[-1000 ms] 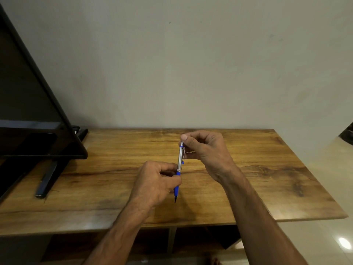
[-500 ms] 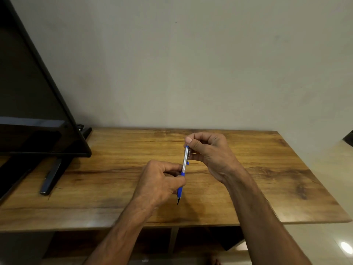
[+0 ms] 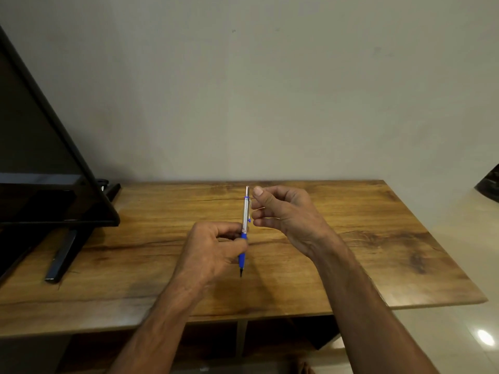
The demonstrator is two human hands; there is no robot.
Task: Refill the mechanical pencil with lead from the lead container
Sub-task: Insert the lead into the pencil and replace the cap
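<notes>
**Holding a pencil upright, top end just beside the other hand**

Gripping the pencil (image 3: 245, 211) on its blue section with the left hand (image 3: 213, 247), fingers and thumb curling round it. Holding it nearly vertical above the table (image 3: 378, 238), dark writing tip pointing down below the grip, silver barrel and top end rising above the grip. Hovering the right hand (image 3: 280, 211) just to the right of that top end, close but not touching, fingers curling loosely with a gap between thumb and forefinger; too small to tell whether pinching a lead or a cap. Not showing the lead container anywhere. Probably leading to feeding lead down the long axis from above, calling for a steady barrel and the right hand, nearer the top end.
</notes>
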